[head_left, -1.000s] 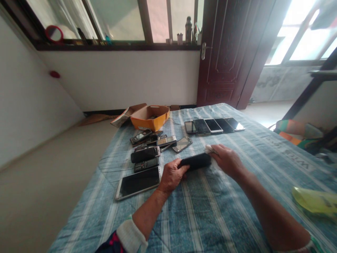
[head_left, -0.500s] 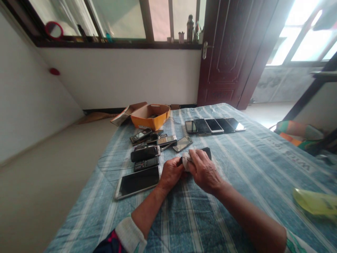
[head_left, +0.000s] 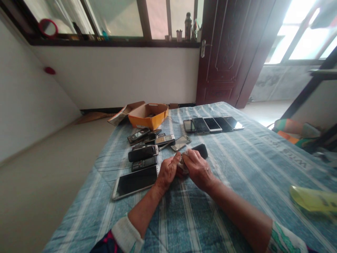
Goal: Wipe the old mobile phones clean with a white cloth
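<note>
A black phone [head_left: 201, 150] lies across the blue striped cloth [head_left: 237, 165], mostly covered by my hands. My left hand [head_left: 166, 172] grips its near end with fingers curled. My right hand [head_left: 197, 169] is closed on a small white cloth [head_left: 182, 162] and presses it onto the phone beside my left thumb. Only the phone's far end shows past my right knuckles.
Left of my hands lie a large white-edged smartphone [head_left: 135, 182] and several old keypad phones [head_left: 147, 146]. Several smartphones [head_left: 212, 124] sit in a row further back. An orange cardboard box [head_left: 149, 116] stands at the far edge. A yellow-green object [head_left: 313, 200] lies at right.
My right hand with the cloth has slid left along the phone, from its far right end to beside my left hand. The phone has turned slightly away from me.
</note>
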A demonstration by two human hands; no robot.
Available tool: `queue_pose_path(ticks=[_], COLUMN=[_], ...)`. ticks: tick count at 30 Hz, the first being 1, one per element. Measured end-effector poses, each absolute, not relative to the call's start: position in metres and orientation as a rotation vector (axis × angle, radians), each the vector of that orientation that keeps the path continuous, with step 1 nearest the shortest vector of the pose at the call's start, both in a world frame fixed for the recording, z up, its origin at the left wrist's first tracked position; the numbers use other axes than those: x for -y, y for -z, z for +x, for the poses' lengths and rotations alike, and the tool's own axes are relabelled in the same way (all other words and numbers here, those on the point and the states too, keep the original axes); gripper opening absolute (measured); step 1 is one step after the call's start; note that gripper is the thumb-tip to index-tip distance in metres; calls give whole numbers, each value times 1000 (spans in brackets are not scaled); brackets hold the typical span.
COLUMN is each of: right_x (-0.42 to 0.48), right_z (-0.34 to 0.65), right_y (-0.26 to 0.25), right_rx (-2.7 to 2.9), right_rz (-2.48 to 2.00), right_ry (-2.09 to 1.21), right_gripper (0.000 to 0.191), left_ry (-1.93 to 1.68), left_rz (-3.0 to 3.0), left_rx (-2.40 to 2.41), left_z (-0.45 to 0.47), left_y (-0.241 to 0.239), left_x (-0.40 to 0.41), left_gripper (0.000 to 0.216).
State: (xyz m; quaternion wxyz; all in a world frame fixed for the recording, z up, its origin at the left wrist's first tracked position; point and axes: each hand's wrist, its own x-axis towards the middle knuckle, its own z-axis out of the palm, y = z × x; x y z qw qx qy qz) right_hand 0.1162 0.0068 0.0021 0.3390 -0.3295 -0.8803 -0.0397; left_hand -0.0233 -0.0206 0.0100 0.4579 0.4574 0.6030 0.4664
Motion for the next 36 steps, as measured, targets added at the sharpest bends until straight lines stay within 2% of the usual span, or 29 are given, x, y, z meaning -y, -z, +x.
queue_pose_path(ticks=[9, 20, 30, 36], right_x=[-7, -25, -27, -33], right_z=[112, 121, 127, 129], right_y=[15, 15, 14, 14], right_rx=[2321, 2216, 2241, 2215], right_rz=[-766, -748, -651, -656], right_ry=[102, -2, 26, 0], right_gripper=[42, 37, 38, 36], left_ry=[-1221, -1179, -1153, -1111], left_rz=[1207, 1234, 1324, 1341], left_rx=[-1424, -1352, -1474, -1390], left_z=[-29, -32, -31, -31], left_y=[1, 0, -4, -3], left_x=[18, 19, 22, 23], left_gripper=[44, 31, 18, 18])
